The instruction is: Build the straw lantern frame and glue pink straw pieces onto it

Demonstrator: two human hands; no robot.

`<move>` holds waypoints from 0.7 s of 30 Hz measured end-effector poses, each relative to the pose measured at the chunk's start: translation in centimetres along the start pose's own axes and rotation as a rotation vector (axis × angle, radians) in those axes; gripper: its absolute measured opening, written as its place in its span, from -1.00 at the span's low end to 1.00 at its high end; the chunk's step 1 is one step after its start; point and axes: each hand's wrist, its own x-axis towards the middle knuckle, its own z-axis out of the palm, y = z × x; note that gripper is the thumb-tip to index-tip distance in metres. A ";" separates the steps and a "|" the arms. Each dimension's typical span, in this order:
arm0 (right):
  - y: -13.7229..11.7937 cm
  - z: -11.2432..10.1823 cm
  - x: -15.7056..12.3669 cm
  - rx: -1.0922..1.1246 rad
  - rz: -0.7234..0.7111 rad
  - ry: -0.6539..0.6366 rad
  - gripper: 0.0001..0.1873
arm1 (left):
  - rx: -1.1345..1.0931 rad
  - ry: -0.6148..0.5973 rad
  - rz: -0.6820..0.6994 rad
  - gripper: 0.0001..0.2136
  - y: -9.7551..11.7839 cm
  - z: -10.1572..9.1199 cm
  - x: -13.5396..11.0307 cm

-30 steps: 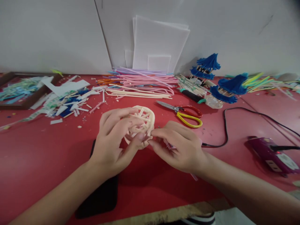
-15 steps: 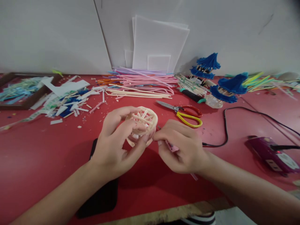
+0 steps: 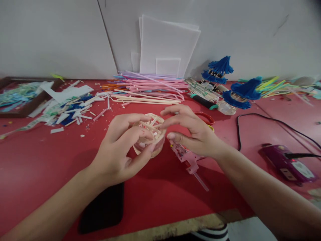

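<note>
My left hand (image 3: 112,150) grips a small round frame of cream-coloured sticks (image 3: 158,147), fingers at its far side and thumb on the near side. Spokes cross its top. Beside it, my right hand (image 3: 194,132) has its fingers apart, with fingertips at the frame's right rim; whether they press on it I cannot tell. A pink glue gun (image 3: 192,161) lies on the red table just below my right hand, a clear glue stick (image 3: 201,181) jutting from its back end. Scissors (image 3: 206,116) with red and yellow handles are mostly hidden behind that hand.
A black phone-like slab (image 3: 102,214) lies under my left forearm. Pink and cream sticks (image 3: 152,87) are piled at the wall, scraps (image 3: 72,108) at left. Two blue-roofed models (image 3: 242,93) stand at back right. A black cable (image 3: 273,117) passes near a purple power socket (image 3: 288,164).
My right hand has let go of the glue gun, which now rests on the table. Its fingers have spread and moved up to the frame's rim. My left hand keeps its hold.
</note>
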 end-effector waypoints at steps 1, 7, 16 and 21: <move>-0.2 0.1 0.1 -0.004 -0.004 0.003 -0.83 | -0.005 -0.007 -0.001 -0.89 -0.1 -0.1 0.1; -0.7 0.3 0.4 -0.055 -0.007 0.027 -0.88 | -0.039 -0.051 0.079 -0.88 -0.8 -0.3 0.3; -0.7 0.8 0.2 -0.156 -0.039 0.064 -0.89 | -0.002 -0.021 0.115 -0.88 -1.0 -0.2 0.2; -1.0 0.8 0.2 -0.246 -0.071 0.116 -0.90 | 0.018 -0.044 0.147 -0.88 -1.1 -0.4 0.3</move>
